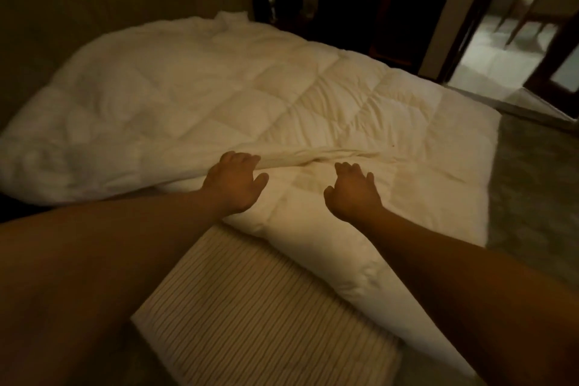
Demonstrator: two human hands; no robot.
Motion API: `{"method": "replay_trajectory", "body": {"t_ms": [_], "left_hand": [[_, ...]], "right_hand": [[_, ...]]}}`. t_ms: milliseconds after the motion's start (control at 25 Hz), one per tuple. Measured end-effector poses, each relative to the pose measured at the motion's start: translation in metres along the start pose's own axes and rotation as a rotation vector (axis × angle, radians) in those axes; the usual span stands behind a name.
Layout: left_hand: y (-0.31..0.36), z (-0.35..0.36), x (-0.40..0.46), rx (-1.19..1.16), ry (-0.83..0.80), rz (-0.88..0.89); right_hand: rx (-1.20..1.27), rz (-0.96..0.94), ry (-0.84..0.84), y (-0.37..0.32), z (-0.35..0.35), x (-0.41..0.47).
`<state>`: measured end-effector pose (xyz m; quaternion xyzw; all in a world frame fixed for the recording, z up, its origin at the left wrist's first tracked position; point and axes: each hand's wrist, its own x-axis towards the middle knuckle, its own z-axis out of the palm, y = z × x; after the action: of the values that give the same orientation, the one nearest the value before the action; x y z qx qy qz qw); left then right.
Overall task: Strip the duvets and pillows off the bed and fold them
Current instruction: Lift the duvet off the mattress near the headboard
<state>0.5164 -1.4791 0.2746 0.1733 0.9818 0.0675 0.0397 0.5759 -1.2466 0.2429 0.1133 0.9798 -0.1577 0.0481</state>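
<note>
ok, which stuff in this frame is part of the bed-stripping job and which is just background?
Job:
- white quilted duvet, spread out flat
- left hand and right hand, both palm-down on the duvet's bunched fold, fingers open
- cream ribbed fabric pad under the duvet's near edge, possibly bedding

Background:
- wooden chair beyond the doorway
- dark speckled carpet

Both bare arms stretch forward, side by side and a little apart. The left hand (235,185) lies palm down, its fingers (239,158) curled at the tips and the thumb spread out toward the right. The right hand (352,189) is also palm down, fingers bent and slightly spread, thumb pointing toward the left. The hands do not touch each other.
</note>
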Motion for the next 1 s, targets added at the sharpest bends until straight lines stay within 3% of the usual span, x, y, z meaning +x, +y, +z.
{"method": "replay_trajectory", "body": {"t_ms": [280,520,720,1000], "left_hand": [[-0.267,-0.061,-0.163,-0.028,0.075,-0.213],[-0.458,-0.100,-0.277,-0.037,0.072,-0.553],[-0.531,-0.116,-0.300,-0.038,0.070,-0.668],[-0.611,-0.135,-0.229,-0.029,0.081,-0.607]], "right_hand": [[-0.056,-0.288,0.030,-0.291,0.044,-0.069],[-0.179,-0.543,0.023,-0.483,0.073,-0.094],[-0.237,-0.643,0.010,-0.568,0.094,-0.082],[-0.174,-0.661,-0.020,-0.648,0.119,-0.009]]}}
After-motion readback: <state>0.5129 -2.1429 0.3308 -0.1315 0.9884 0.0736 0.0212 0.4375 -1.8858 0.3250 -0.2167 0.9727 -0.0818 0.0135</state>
